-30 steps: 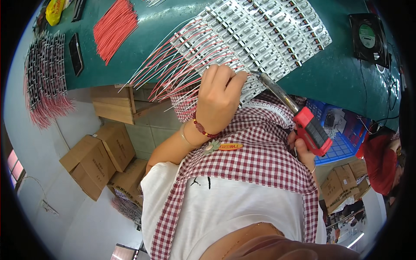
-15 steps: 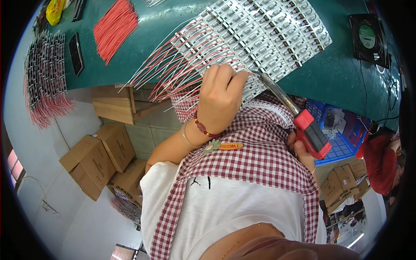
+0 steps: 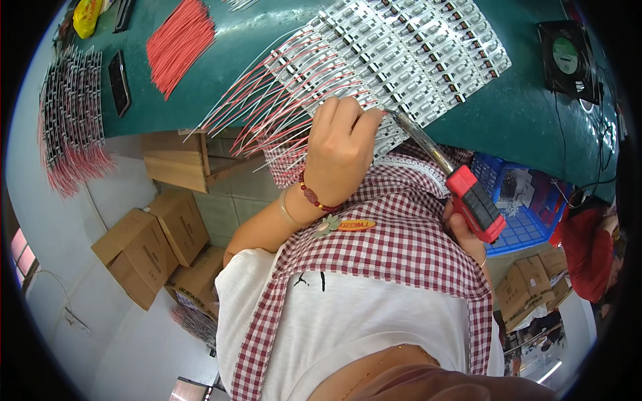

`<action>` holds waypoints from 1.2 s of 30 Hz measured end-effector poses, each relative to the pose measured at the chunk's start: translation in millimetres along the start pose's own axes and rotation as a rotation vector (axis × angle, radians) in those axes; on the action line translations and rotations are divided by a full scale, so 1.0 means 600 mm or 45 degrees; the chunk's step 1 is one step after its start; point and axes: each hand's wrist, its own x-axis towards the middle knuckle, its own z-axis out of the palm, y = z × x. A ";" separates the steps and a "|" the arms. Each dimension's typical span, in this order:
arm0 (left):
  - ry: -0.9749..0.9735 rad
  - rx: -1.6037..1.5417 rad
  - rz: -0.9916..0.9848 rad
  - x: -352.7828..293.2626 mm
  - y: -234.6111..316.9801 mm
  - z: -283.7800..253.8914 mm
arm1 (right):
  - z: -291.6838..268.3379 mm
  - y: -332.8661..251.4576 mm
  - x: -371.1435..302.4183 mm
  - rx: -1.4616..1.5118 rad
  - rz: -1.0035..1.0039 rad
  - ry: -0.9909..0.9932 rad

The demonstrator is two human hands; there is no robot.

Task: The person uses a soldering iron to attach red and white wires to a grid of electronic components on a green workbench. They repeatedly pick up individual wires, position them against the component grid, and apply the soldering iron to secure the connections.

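Observation:
My right hand (image 3: 465, 234) is wrapped round the red and black handle of a soldering iron (image 3: 476, 206). The iron's metal shaft slants up to the left, and its tip is close to my left fingertips, over the lower edge of a panel of small circuit boards (image 3: 408, 53). My left hand (image 3: 341, 147) is closed in a pinch on a thin wire at that edge, mostly hidden by the fingers. Red and white wires (image 3: 261, 107) fan out leftward from the boards' left side. Whether the iron's tip touches a board is too small to tell.
On the green table (image 3: 495, 117) lie a bundle of red wires (image 3: 180, 50), a phone (image 3: 119, 83) and wired boards (image 3: 70, 107) hanging over its left edge. A black fan (image 3: 568, 63) stands at right. Below are a blue basket (image 3: 521, 230) and cardboard boxes (image 3: 140, 254).
The soldering iron's handle has shifted slightly left and its tip has edged toward my left fingertips. My left hand has barely moved.

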 end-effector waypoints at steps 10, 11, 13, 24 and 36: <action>-0.045 0.006 -0.021 0.003 0.002 -0.006 | -0.021 -0.035 -0.009 0.650 0.335 0.036; -0.044 0.005 -0.023 0.004 0.001 -0.005 | -0.020 -0.043 -0.007 0.719 0.367 0.042; -0.040 0.016 -0.028 0.003 -0.001 -0.002 | -0.013 -0.047 -0.004 0.748 0.367 0.087; -0.102 0.034 -0.093 0.015 0.015 -0.003 | -0.016 -0.024 -0.013 0.408 0.253 -0.047; -0.205 0.073 -0.098 0.012 0.014 -0.004 | -0.006 0.006 -0.031 0.349 0.139 -0.001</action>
